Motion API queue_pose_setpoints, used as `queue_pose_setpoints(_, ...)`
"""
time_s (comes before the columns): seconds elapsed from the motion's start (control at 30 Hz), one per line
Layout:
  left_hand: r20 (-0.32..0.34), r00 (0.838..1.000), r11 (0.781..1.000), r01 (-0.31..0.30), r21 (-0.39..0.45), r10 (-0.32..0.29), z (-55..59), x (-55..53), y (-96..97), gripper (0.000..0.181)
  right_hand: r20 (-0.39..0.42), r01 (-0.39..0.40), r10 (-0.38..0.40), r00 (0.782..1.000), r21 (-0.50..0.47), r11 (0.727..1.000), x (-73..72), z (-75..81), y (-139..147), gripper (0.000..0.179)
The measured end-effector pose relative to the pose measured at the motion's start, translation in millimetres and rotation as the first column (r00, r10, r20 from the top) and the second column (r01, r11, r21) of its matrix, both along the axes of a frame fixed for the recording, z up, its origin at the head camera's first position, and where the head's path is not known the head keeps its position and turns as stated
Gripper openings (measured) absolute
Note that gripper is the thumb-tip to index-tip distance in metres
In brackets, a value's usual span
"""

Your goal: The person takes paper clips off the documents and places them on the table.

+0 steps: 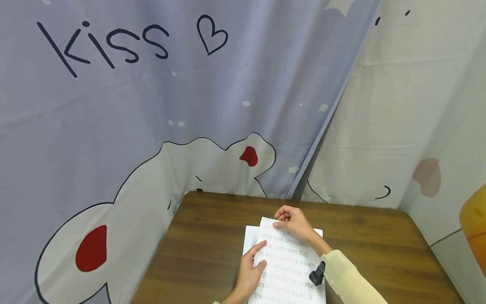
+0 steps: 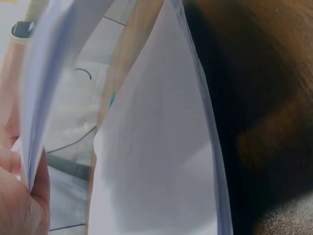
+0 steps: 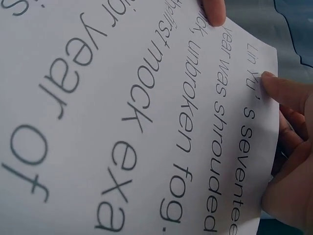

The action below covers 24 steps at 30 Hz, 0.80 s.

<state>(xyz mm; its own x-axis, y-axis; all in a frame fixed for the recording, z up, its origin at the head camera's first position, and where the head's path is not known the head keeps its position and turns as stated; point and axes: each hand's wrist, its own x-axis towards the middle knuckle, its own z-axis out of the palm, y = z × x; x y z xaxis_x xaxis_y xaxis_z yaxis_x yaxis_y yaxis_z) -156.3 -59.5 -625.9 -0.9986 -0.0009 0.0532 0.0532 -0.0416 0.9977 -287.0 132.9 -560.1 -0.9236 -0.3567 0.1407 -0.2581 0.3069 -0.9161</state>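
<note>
A white printed sheet with large lines of English text is raised at a tilt over the table. My right hand pinches its top edge, thumb on the printed face and fingers behind, as the right wrist view shows. At the left edge my left hand holds the sheet between thumb and fingers. One left fingertip shows on the paper in the right wrist view. Below lies a stack of white paper, its upper left corner peeking out beside the sheet in the head view.
The brown wooden table runs out to both sides of the paper. Behind it hangs a blue-grey curtain with cartoon drawings, and pale cloth covers the right side. A black device sits on the right wrist at the cream sleeve.
</note>
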Motion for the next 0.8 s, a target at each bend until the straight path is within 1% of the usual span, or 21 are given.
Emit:
queue_pose_setpoints(0.1,-0.005,1.000,1.000,-0.006,-0.002,0.006,0.0,0.1,-0.1,0.063,0.036,-0.031,0.033,0.999,-0.055,0.998,-1.6,0.1,3.7,0.029)
queue_pose_setpoints(0.2,-0.020,1.000,1.000,-0.004,-0.003,0.004,0.4,0.3,0.3,0.062,0.069,-0.035,0.042,0.997,-0.102,0.994,-2.5,0.4,6.3,0.031)
queue_pose_setpoints(0.27,-0.026,1.000,1.000,-0.001,0.001,0.001,1.5,0.7,0.5,0.062,0.074,-0.032,0.041,0.996,-0.121,0.992,-3.2,0.0,6.9,0.029)
queue_pose_setpoints(0.4,-0.021,1.000,1.000,0.003,0.019,-0.003,4.9,3.1,0.8,0.061,0.045,-0.028,0.033,0.998,-0.107,0.994,-3.9,-4.2,4.5,0.020)
queue_pose_setpoints(0.53,-0.019,1.000,1.000,0.003,0.027,-0.003,5.4,5.2,1.2,0.061,0.000,-0.022,0.022,1.000,-0.059,0.998,-2.0,-6.1,1.2,0.013)
queue_pose_setpoints(0.8,-0.052,0.999,1.000,0.007,0.012,-0.006,2.0,4.3,1.8,0.062,-0.030,0.001,-0.002,1.000,-0.016,1.000,1.1,-2.5,-2.4,0.009)
